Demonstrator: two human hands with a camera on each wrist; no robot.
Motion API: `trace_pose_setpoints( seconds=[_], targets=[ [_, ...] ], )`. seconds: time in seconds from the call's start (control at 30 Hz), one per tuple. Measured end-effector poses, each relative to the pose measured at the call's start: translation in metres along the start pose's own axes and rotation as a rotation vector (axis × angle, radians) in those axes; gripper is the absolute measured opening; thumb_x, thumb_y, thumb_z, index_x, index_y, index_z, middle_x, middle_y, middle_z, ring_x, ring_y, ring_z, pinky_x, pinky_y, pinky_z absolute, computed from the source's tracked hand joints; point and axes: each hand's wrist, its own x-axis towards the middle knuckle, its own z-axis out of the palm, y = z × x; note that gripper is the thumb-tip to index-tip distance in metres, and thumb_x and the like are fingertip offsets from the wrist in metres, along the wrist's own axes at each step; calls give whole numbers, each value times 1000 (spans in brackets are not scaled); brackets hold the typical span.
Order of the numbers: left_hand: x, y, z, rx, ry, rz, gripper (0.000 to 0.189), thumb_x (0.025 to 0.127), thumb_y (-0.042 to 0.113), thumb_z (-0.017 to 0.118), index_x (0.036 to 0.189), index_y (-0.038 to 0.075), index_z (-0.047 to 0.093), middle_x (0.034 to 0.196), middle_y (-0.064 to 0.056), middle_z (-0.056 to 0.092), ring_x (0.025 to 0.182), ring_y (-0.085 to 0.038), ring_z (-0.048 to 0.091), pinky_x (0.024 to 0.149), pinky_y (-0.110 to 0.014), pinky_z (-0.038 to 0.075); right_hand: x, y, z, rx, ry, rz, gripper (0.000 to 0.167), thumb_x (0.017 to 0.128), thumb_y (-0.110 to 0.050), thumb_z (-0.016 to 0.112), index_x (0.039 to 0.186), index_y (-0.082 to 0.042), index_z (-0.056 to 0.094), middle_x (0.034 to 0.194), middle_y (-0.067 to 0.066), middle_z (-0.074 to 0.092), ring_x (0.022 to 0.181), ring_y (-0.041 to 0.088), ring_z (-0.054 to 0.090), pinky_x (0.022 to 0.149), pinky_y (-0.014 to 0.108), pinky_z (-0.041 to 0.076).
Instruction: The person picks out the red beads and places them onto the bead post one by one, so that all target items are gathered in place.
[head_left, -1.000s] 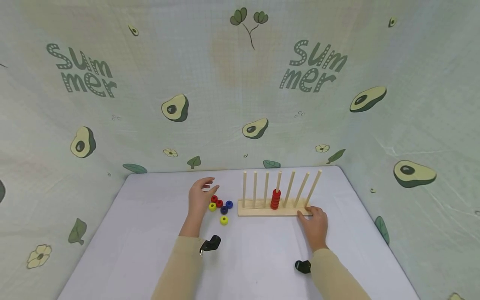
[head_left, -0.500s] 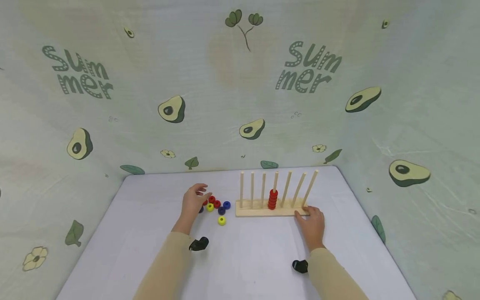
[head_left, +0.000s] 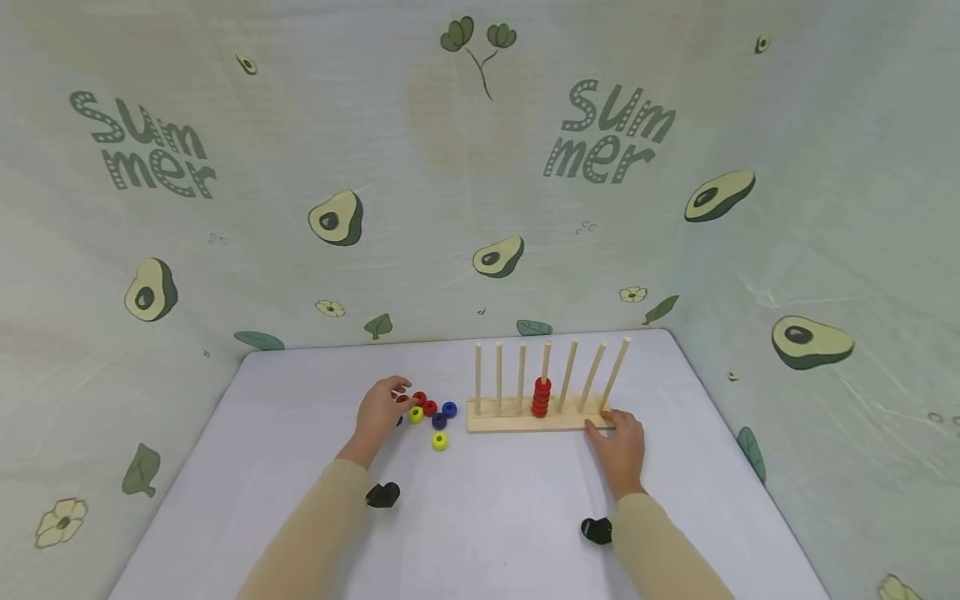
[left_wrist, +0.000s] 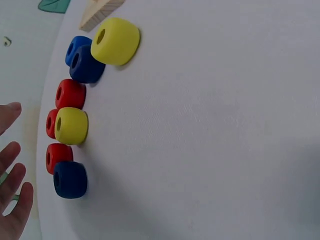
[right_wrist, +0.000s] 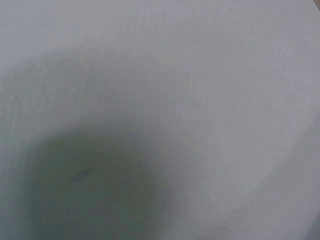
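Seven-like upright pegs stand on a wooden peg rack (head_left: 499, 424), and a stack of red beads (head_left: 541, 398) fills the lower part of one middle peg. My right hand (head_left: 621, 450) grips the right end of its base between thumb and fingers. Over the loose beads to the left hovers my left hand (head_left: 378, 415), its spread fingers (left_wrist: 19, 209) holding nothing. Below them lie a dark blue bead (left_wrist: 70, 180) beside a red bead (left_wrist: 58, 157). Further along are a yellow bead (left_wrist: 72, 126), more red beads, two blue beads and another yellow bead (head_left: 439, 441).
A white-covered table (head_left: 495, 517) carries everything. Behind it hangs a pale cloth (head_left: 405, 275) printed with avocados and leaves. Black wrist cameras (head_left: 383, 495) sit by both sleeves. The right wrist view shows mostly white surface and a dark blur.
My left hand has moved left and slightly down over the bead group, uncovering beads on its right. The right hand stays on the rack's end. The whole head view has shifted slightly.
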Motion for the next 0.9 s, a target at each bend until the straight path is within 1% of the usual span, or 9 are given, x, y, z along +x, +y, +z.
trace_pose_setpoints(
  seconds=[0.1,0.23,0.4,0.6,0.8,0.9],
  targets=[
    [4,-2,3,76,-15,26,37,83,19,79,116,7,66,110,-11,64,99,-29,58,85,-42,51,0,0,-1,-6,17,-6,40,79,-18,80,105,9,68,111,27,59,106,43,50,95,50,37],
    [8,-6,8,154,-43,48,37,82,22,80,114,9,67,109,-10,63,97,-27,57,85,-41,51,1,1,-3,-14,21,16,39,79,-17,80,105,9,68,112,27,58,107,43,50,96,50,36],
    [11,-15,6,227,-58,38,35,80,20,82,110,9,68,105,-9,64,94,-26,57,85,-41,51,1,-1,2,-14,-18,27,40,80,-19,79,107,8,67,115,28,58,109,43,49,97,50,36],
    [15,-21,4,348,-105,46,36,80,23,82,110,10,68,101,-9,63,89,-26,56,82,-41,52,-1,-1,4,-12,0,12,39,79,-18,80,106,8,68,113,27,59,107,43,50,96,50,37],
    [16,-19,0,374,-124,65,34,81,24,81,109,9,68,103,-10,64,92,-27,57,83,-43,52,0,-3,1,-16,-5,19,40,80,-17,80,107,9,67,114,28,59,108,43,49,97,50,37],
    [17,-20,-1,381,-124,69,33,81,26,80,107,10,69,102,-8,65,92,-26,57,81,-42,52,0,-3,1,-17,-11,27,40,80,-19,79,107,8,67,114,28,58,108,43,49,97,50,36]
  ],
)
